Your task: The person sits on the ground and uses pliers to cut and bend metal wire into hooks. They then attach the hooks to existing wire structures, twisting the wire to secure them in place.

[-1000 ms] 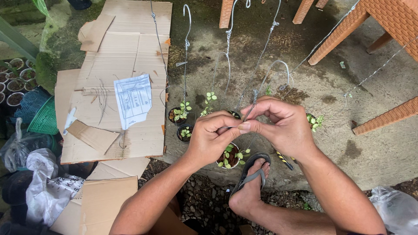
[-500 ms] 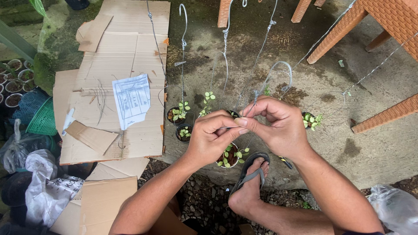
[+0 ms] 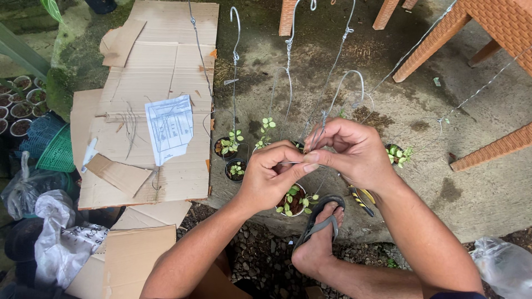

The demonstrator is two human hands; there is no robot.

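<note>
Both hands meet over a small pot (image 3: 293, 200) of seedlings. The left hand (image 3: 271, 180) is curled, its thumb and forefinger pinching a thin wire (image 3: 289, 163) that runs level between the two hands. The right hand (image 3: 354, 154) pinches the same wire at its other end, fingertips touching those of the left. More of the wire rises from the right hand's fingers as a twisted strand ending in a hook (image 3: 350, 83) above the hands.

The pot sits just under the left hand, beside the person's foot in a dark sandal (image 3: 321, 218), which rests on the concrete floor (image 3: 487, 188) below the hands. Just left of the left hand stand two more little black pots (image 3: 230, 158) with green sprouts, and another plant (image 3: 398, 155) lies just right of the right hand. Further wire hangers (image 3: 235, 50) lie on the floor above the hands.

Well to the left of the hands, flattened cardboard (image 3: 166, 66) covers the floor with a printed paper (image 3: 169, 127) on it. Farther left are a green basket (image 3: 58, 155) and plastic bags (image 3: 58, 238). Orange woven chair legs (image 3: 432, 47) stand above and to the right.
</note>
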